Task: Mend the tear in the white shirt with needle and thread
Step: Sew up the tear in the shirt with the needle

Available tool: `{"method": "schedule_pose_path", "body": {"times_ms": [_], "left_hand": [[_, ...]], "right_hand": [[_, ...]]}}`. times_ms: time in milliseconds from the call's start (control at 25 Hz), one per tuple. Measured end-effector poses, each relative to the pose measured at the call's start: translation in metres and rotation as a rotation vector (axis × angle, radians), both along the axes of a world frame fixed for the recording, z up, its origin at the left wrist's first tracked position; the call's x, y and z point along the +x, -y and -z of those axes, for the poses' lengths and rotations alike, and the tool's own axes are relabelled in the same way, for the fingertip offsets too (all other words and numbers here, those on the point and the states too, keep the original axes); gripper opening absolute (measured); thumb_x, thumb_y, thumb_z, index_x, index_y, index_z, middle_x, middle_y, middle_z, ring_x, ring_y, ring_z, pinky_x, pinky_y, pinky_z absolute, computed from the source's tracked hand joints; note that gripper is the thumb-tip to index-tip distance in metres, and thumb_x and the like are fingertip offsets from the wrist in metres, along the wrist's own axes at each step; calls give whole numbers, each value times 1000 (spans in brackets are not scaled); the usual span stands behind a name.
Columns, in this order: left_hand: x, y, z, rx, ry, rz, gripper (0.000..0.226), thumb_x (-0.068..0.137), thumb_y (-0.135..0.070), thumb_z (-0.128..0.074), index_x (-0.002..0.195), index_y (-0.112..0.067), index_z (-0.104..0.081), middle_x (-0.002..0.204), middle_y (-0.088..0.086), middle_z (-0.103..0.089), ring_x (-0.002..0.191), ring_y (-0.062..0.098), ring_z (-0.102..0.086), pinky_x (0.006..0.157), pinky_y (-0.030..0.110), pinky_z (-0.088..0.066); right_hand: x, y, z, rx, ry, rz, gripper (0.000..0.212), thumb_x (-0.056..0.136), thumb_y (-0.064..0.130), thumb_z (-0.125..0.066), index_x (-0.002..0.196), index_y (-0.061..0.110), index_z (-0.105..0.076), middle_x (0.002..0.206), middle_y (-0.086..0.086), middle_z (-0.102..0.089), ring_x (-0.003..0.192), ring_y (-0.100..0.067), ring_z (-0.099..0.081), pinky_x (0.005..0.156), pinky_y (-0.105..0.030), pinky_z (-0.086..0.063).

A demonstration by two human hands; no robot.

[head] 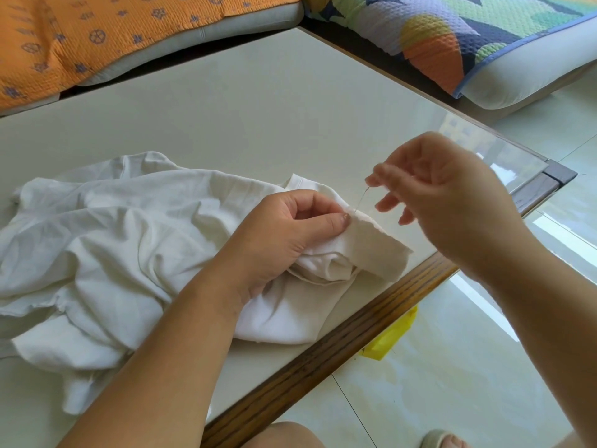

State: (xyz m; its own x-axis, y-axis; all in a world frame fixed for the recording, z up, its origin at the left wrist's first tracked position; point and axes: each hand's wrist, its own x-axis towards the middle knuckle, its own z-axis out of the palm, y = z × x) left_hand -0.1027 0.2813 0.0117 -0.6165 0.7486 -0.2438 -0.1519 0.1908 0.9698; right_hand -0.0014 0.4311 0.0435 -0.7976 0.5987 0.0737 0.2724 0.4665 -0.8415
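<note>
Left hand pinches shirt fold; right hand grip, just up-right, pinches needle slanting up from fold edge.

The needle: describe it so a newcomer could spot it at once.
On the pale table, find the crumpled white shirt near the wooden edge. The left hand pinches its folded edge; the right hand is raised beside it. The needle is the only thin dark sliver there, slanting from the right hand's pinch down to the cloth.
</note>
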Motion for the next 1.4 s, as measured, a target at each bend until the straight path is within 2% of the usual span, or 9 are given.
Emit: {"method": "schedule_pose_path", "body": {"times_ms": [240, 400, 520, 640, 760, 880, 1000, 1160, 1400], "left_hand": [[3, -1, 1, 21, 19, 11, 23, 80, -22, -75, 100, -11, -77, 98, 8, -77, 99, 19, -73, 88, 28, -56], [2, -2, 2, 14, 19, 13, 21, 80, -20, -75, 99, -12, -77, 98, 6, -77, 97, 15, -72, 85, 26, -54], [3, -2, 0, -8, 6, -7, 10, 83, -15, -74, 92, -13, -78, 91, 2, -78, 89, 12, -73, 78, 20, -56], [4, 1, -4, -20, 14, 16, 10, 85, -15, -74, 94, -14, -78, 91, 0, -78, 89, 10, -73, 77, 18, -56], [3, 2, -5, -44, -4, 40, 11, 83, -17, -74, 93, -17, -79, 91, -2, -78, 91, 9, -73, 76, 16, -54], [2, 3, -6, -62, -17, 49, 10, 83, -18, -74, 91, -18, -79, 91, -3, -78, 91, 7, -72, 76, 14, -53], [2, 3, -6, -74, -23, 51, 9, 83, -18, -74, 91, -18, -79, 90, -4, -78, 90, 5, -72, 75, 12, -52], [3, 3, -7, -69, -21, 40, 9, 84, -18, -74, 91, -18, -79, 89, -4, -78, 88, 5, -72, 75, 13, -53], [3, 2, -7, -26, 39, 27, 10, 88, -11, -69, 90, -14, -78, 90, 5, -78, 87, 15, -74, 76, 21, -58]], "right_hand": [[-1, 8, -5, -809, -260, -124, 9, 102, 15, -44, 99, 7, -46, 80, -16, -73, 56, -24, -66, 46, -25, -52], [-3, 10, -9, -997, -336, -144, 10, 101, 14, -44, 97, 6, -48, 69, -13, -65, 66, -26, -70, 59, -28, -59], [-6, 8, -7, -893, -384, -83, 7, 99, 12, -48, 101, 5, -51, 68, -12, -65, 76, -31, -72, 74, -36, -61], [-6, 4, -2, -524, -355, 13, 6, 98, 14, -53, 99, 16, -59, 74, -5, -72, 87, -28, -73, 87, -43, -57], [-4, -1, 0, -127, -322, 99, 7, 99, 23, -54, 97, 29, -58, 79, 5, -74, 83, -32, -68, 83, -40, -56], [-2, -7, 1, 48, -362, 168, 5, 99, 24, -53, 100, 28, -57, 80, 9, -72, 84, -16, -68, 75, -30, -51], [-2, -9, 5, 134, -341, 175, 5, 100, 26, -52, 101, 30, -55, 83, 12, -69, 90, -7, -66, 80, -27, -50], [-1, -5, 7, 200, -139, -25, 7, 98, 27, -53, 97, 34, -56, 80, 17, -69, 89, 6, -61, 72, -4, -42], [-1, 2, 9, 85, 73, -279, 7, 92, 26, -60, 88, 31, -62, 84, 11, -70, 83, -4, -64, 82, -32, -53]]}}
